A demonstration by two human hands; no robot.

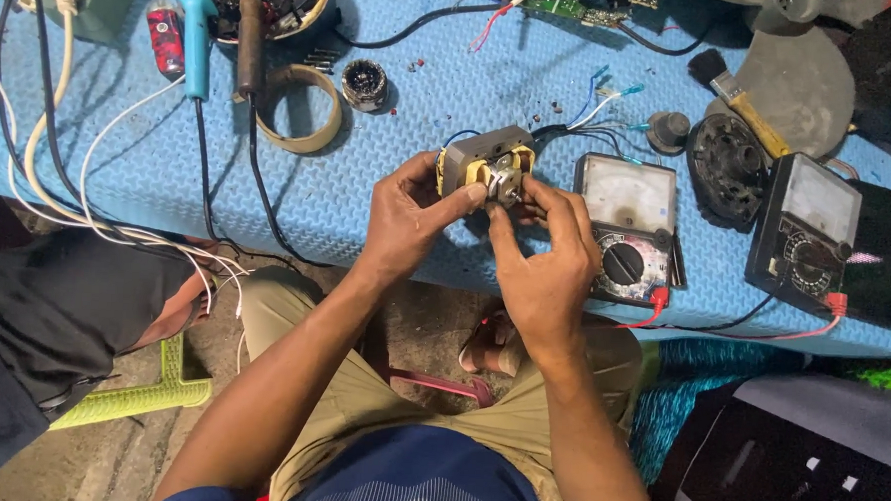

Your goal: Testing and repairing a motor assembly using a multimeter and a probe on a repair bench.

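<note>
Small motor held in both hands above the blue mat

Left hand (412,214) grips the motor (484,167); right hand (545,260) pinches its shaft end — a slip could strain the thin wires (581,126) or drop it onto the multimeter (627,228)

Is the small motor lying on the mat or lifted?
Lifted: both hands, left and right, hold the motor above the blue mat.

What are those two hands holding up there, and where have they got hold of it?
A small electric motor, grey with yellow windings. The left hand grips its left side and front; the right hand pinches the metal centre part at its front.
</note>
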